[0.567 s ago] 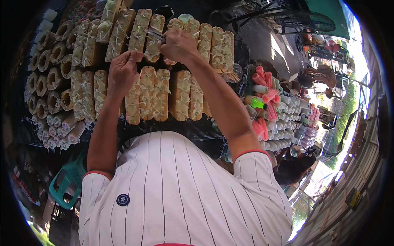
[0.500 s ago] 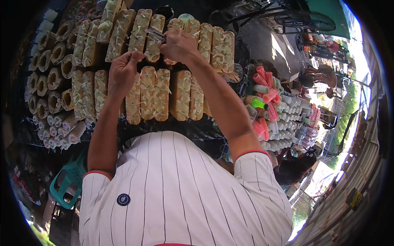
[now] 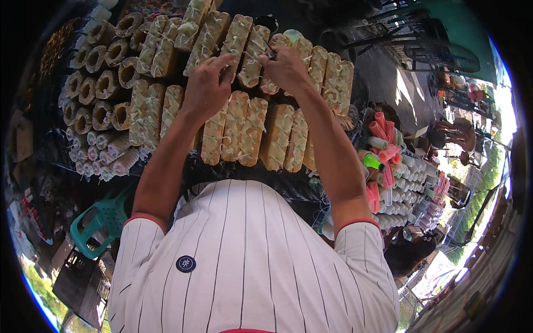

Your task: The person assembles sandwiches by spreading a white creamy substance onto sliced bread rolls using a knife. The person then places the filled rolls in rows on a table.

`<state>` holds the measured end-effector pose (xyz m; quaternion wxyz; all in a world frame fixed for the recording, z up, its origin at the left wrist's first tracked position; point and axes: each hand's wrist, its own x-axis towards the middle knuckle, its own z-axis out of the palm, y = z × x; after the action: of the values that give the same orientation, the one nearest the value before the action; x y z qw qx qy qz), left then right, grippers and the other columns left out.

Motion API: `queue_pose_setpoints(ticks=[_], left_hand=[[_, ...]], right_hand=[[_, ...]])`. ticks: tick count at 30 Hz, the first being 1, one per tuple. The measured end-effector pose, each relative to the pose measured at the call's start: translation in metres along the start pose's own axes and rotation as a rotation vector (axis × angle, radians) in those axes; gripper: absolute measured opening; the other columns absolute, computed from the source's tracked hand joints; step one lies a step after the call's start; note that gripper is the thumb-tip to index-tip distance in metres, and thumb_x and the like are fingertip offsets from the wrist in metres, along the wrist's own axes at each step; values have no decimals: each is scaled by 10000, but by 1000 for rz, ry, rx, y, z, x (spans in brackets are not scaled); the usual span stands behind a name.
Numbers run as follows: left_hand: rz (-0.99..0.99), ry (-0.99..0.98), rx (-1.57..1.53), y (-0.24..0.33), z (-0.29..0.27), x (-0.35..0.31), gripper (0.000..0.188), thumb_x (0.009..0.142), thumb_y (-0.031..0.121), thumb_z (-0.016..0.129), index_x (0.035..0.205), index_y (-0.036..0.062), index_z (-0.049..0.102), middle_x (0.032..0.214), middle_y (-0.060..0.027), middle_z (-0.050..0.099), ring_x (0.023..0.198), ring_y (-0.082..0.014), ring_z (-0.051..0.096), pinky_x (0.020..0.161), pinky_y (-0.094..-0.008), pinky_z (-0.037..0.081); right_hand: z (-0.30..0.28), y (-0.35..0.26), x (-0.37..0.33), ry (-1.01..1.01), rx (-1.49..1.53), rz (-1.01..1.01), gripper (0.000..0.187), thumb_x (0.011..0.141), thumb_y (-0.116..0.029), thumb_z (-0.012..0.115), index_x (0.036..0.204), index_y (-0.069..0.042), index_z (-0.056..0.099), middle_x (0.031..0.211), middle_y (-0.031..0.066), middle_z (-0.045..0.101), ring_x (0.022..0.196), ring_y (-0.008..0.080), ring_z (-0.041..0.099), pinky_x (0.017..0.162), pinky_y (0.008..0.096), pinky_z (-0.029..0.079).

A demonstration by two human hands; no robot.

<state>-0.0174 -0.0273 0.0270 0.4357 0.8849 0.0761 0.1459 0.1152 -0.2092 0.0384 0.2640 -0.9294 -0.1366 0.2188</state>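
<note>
teal chair (image 3: 114, 215), lower left | grey floor (image 3: 388, 91), sun-streaked | bright daylight (image 3: 501, 105) right

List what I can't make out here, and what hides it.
Head view: the tool, its grip end covered by the right hand.
Head view: the left hand, its palm, and whether it pinches anything, hidden by its own back.
Head view: the blocks, partly hidden by the left forearm.
Head view: the tubes, their insides lost in shadow.
Head view: the coloured bits, cut off by the upper edge.
</note>
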Motion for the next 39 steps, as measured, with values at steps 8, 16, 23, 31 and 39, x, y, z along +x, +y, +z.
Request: queue_pose_setpoints(ticks=[8, 16, 23, 31, 39], left_hand=[[198, -325, 324, -29, -6, 65, 451, 954, 256, 766, 1372, 110, 682, 1253, -137, 696, 1213, -359, 680, 1012, -486, 554], [165, -284, 290, -26, -2, 55, 522, 900, 341, 840, 1350, 127, 689, 1225, -107, 700, 1162, -357, 690, 964, -477, 564], [145, -296, 284, -20, 1, 56, 506, 893, 331, 854, 1333, 135, 696, 1170, -94, 681, 1094, -351, 693, 927, -479, 561], [222, -252, 278, -23, 4, 47, 418, 945, 215, 781, 1339, 107, 697, 1138, -111, 664, 1049, -368, 693, 913, -484, 557], [204, -242, 226, -6, 32, 45, 208, 978, 80, 673, 1179, 37, 707, 1082, -141, 673, 1003, -382, 703, 869, -489, 561]], right_hand=[[-23, 1, -28, 193, -247, -195, 587, 1029, -601, 621, 968, -35, 765, 907, 207, 764, 917, 420, 759, 805, 524, 586], [-31, -12, 16, 312, -644, -591, 506, 967, -527, 745, 825, -42, 777, 755, 148, 713, 695, 346, 737, 641, 450, 590], [-43, -3, 65, 52, -736, -798, 619, 987, -617, 667, 780, -44, 771, 721, 155, 716, 709, 356, 741, 646, 475, 600], [-49, -25, 64, -200, -723, -718, 714, 990, -701, 614, 822, -26, 778, 672, 157, 691, 696, 369, 720, 704, 486, 584], [-67, 15, 24, 51, -484, -399, 606, 1052, -600, 578, 1037, -31, 783, 910, 192, 763, 978, 384, 745, 874, 505, 569]])
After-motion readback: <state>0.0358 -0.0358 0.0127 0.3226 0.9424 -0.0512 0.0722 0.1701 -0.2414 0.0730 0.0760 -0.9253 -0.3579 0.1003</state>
